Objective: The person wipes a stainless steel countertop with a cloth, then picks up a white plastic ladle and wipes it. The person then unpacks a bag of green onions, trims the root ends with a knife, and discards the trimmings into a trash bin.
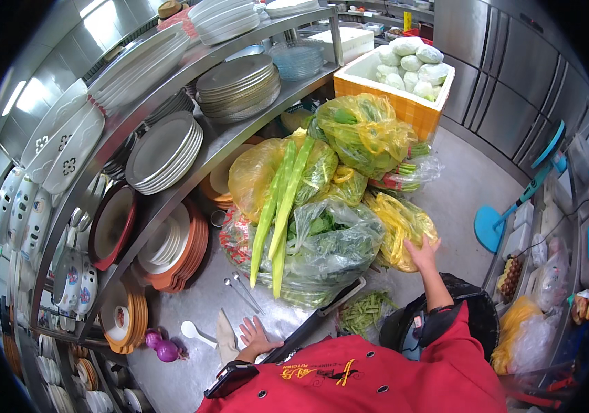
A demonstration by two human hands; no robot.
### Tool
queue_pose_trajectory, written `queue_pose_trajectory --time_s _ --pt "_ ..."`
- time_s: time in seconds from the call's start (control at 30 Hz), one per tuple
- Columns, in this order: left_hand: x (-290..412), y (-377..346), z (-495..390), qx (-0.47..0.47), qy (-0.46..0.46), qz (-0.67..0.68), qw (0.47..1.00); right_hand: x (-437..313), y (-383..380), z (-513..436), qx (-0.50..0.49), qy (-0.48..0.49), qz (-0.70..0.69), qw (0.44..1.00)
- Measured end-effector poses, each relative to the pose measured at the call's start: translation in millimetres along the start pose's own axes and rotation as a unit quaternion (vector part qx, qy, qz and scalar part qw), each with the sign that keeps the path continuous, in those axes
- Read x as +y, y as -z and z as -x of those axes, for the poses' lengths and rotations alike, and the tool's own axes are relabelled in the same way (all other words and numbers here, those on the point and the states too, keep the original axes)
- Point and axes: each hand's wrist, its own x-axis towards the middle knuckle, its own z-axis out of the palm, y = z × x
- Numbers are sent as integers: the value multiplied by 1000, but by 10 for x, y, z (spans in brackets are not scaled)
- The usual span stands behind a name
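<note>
My left hand (pixel 256 336) rests near the front edge of the stainless-steel table (pixel 191 304), fingers spread and holding nothing. Beside it are a beige cloth (pixel 226 335), a white spoon (pixel 199 333) and two thin metal spoons (pixel 242 293). My right hand (pixel 422 253) touches the side of a yellow plastic bag (pixel 395 229); whether its fingers close on the plastic is unclear. Between the hands lies a clear bag of leafy greens (pixel 330 253), with long green ridged gourds (pixel 281 206) across it. More yellow bags of greens (pixel 361 134) are heaped behind.
Shelves of stacked plates (pixel 165 152) stand at the left. Two red onions (pixel 162 347) lie near them. A foam box (pixel 390 98) holds wrapped vegetables. Below my right arm is a black-lined bin (pixel 472 304), beside green trimmings (pixel 365 312). A blue fan (pixel 490 227) is at right.
</note>
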Motion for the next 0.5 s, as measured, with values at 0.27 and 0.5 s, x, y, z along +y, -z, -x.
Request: queue_pose_trajectory --time_s 0.27,0.5 --pt "-48 -9 -18 14 -10 -8 1000 -490 -61 287 26 -22 160 986" --pt "51 0 -86 11 -3 -23 1000 228 -374 -419 205 171 110 958"
